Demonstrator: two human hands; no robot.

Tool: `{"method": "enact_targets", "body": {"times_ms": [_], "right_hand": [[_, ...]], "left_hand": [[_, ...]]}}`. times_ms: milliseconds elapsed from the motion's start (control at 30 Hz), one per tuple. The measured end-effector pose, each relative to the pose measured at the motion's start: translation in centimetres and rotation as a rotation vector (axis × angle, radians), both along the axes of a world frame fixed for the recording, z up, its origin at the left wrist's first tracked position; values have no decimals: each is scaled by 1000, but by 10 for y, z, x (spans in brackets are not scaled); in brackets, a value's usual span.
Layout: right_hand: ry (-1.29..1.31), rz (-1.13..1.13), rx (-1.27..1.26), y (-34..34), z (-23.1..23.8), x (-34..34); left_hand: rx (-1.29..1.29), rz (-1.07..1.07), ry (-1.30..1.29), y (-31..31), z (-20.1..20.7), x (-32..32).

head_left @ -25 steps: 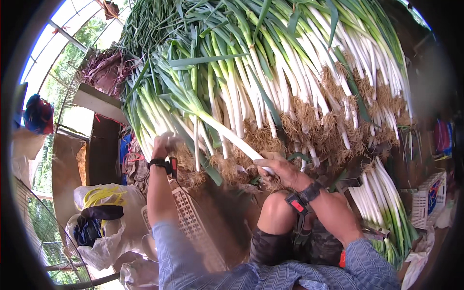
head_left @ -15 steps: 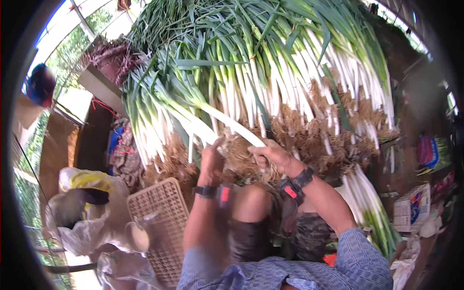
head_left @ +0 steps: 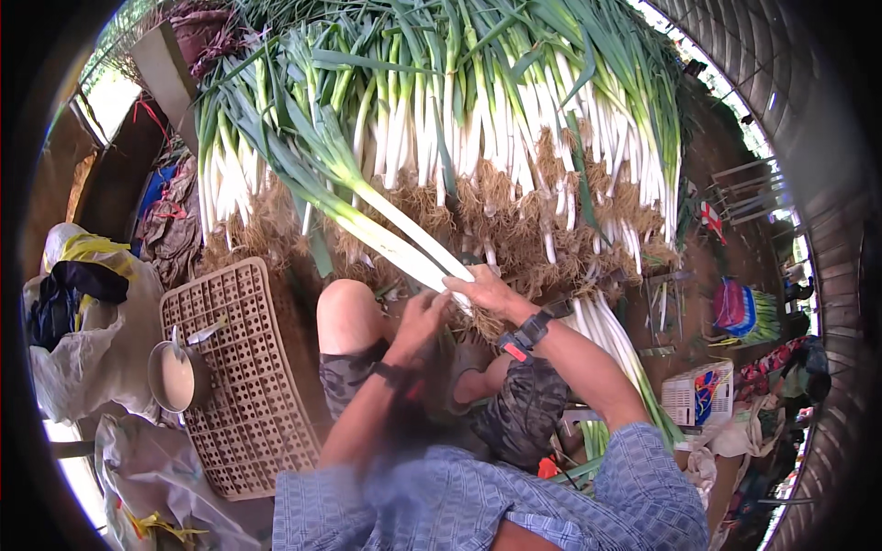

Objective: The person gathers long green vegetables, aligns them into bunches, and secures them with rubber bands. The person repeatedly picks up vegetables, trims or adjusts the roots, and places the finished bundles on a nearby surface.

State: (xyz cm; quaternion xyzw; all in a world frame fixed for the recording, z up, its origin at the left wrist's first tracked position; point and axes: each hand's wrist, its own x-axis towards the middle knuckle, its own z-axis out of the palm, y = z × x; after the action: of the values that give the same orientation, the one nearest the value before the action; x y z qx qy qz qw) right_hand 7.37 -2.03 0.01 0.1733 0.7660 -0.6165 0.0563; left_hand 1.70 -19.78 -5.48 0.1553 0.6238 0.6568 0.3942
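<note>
Two long green onions (head_left: 395,241) slant across the middle, white stems toward me and green leaves up to the left. My right hand (head_left: 482,290) is closed around both white stems just above their roots (head_left: 485,323). Against the lower stem, beside those roots, my left hand (head_left: 423,317) has its fingers curled; whatever they pinch is hidden. Beyond my hands lies a wide heap of green onions (head_left: 478,129), brown hairy roots facing me. A smaller bundle of green onions (head_left: 620,354) rests by my right forearm, leaves pointing toward me.
At left stands a brown plastic crate (head_left: 253,367) with a small pan (head_left: 179,376) on its edge. White plastic bags (head_left: 96,367) bulge beside it. To the right are a white basket (head_left: 680,401) and several coloured bundles (head_left: 744,310). My bare knee (head_left: 349,308) sits close to the roots.
The view has shifted, so the heap appears farther left and higher. Both stems, earlier one in each hand, now lie together in my right hand; my left hand has moved down to their root end.
</note>
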Motion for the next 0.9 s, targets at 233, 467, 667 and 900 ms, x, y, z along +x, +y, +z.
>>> {"method": "enact_targets", "body": {"times_ms": [233,467,667,900], "right_hand": [[173,55,166,-38,18,3],[87,-51,-127,-35,1,4],[-157,-3,-407,-60,5,2],[-100,-3,-358,-73,5,12]], "left_hand": [[291,451,-189,-10,-5,-26],[359,596,-281,-4,-20,-19],[239,765,-206,-7,-28,-23],[199,841,-341,-2,-28,-77]]}}
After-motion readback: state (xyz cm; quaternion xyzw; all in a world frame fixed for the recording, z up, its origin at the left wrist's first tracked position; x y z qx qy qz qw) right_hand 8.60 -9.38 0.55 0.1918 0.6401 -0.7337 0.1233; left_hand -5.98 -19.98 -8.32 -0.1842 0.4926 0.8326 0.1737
